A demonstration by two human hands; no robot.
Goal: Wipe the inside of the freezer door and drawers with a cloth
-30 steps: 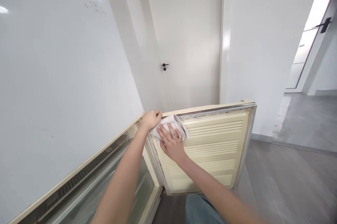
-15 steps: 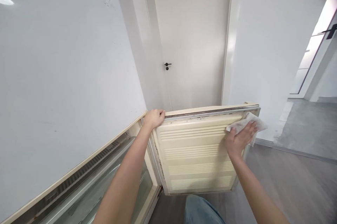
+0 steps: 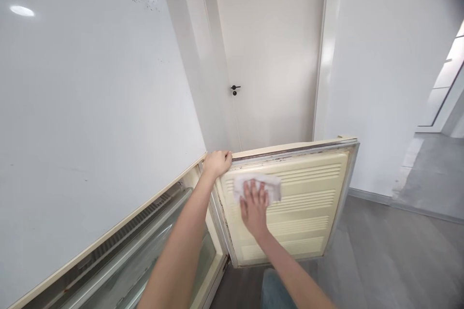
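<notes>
A small cream fridge door (image 3: 308, 202) stands swung open, its ribbed inner panel facing me. My left hand (image 3: 216, 162) grips the door's top edge at the hinge corner. My right hand (image 3: 253, 206) lies flat, fingers spread, pressing a white cloth (image 3: 258, 187) against the upper left of the ribbed panel. The cloth is folded and mostly above my fingers.
The open fridge body (image 3: 152, 246) with a glass shelf runs along the white wall at lower left. A white room door with a black handle (image 3: 235, 88) stands behind. Grey floor (image 3: 391, 256) stretches to the right, toward an opening into another room.
My right hand swept the cloth from the panel's left side to its right top corner, then back to the upper left. My left hand kept its hold on the door's top edge.
</notes>
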